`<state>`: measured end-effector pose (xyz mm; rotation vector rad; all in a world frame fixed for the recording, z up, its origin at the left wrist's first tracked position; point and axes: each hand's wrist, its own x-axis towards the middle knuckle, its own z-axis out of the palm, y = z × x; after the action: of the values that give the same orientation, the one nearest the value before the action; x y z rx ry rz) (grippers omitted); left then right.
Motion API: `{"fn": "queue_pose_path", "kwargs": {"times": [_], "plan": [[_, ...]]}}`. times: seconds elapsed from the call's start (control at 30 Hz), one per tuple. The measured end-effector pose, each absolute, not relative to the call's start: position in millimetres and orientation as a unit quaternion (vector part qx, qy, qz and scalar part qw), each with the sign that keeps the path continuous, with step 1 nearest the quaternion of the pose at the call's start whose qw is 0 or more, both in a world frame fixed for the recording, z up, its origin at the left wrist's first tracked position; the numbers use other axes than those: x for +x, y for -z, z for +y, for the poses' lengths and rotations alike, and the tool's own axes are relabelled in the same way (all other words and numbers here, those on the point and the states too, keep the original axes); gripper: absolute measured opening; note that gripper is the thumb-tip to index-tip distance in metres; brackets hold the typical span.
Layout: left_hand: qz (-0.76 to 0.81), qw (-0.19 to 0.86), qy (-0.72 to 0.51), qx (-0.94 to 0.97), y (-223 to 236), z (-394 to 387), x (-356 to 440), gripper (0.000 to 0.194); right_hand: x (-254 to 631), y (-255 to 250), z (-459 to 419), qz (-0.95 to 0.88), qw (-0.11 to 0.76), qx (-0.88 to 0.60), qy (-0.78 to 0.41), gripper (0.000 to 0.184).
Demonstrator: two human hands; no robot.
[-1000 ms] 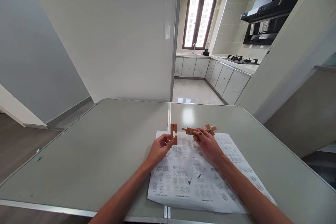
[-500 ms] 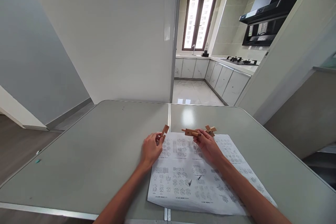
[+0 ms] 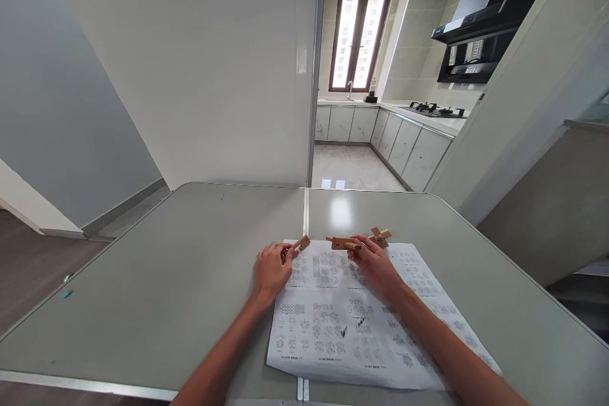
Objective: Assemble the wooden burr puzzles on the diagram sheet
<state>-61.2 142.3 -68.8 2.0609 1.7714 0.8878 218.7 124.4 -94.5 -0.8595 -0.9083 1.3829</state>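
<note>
My left hand (image 3: 275,269) is closed on a small wooden puzzle piece (image 3: 301,243), which tips away to the right above the far left corner of a printed sheet (image 3: 328,358). In my right hand (image 3: 375,264) are joined wooden puzzle pieces (image 3: 343,243), held crosswise, with a dark mark on the flat one and a stick end jutting left. Just behind the right fingers sits a cross-shaped wooden puzzle assembly (image 3: 380,237), marked on its face. Fingers hide parts of both held things.
The sheet carries rows of small diagrams and a few dark pen ticks. It lies on a grey folding table (image 3: 157,292) with a metal seam (image 3: 306,212) down its middle. A small teal bit (image 3: 67,294) rests near the left edge. Beyond stands a kitchen doorway.
My left hand has moved left and turned its wooden piece from upright to nearly flat. The right hand's joined pieces have rotated slightly; the cross-shaped assembly stays put.
</note>
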Motion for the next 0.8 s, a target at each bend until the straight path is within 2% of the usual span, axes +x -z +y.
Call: {"fn": "queue_pose_path", "kwargs": {"times": [0.67,0.8], "plan": [[0.612,0.099,-0.29,0.729,77,147,-67,0.024,215,92,121,-0.418,0.568,-0.369,-0.605,0.032],[0.589,0.068,-0.322,0.738,76,144,-66,0.024,212,86,117,-0.421,0.558,-0.369,-0.613,0.033]]}}
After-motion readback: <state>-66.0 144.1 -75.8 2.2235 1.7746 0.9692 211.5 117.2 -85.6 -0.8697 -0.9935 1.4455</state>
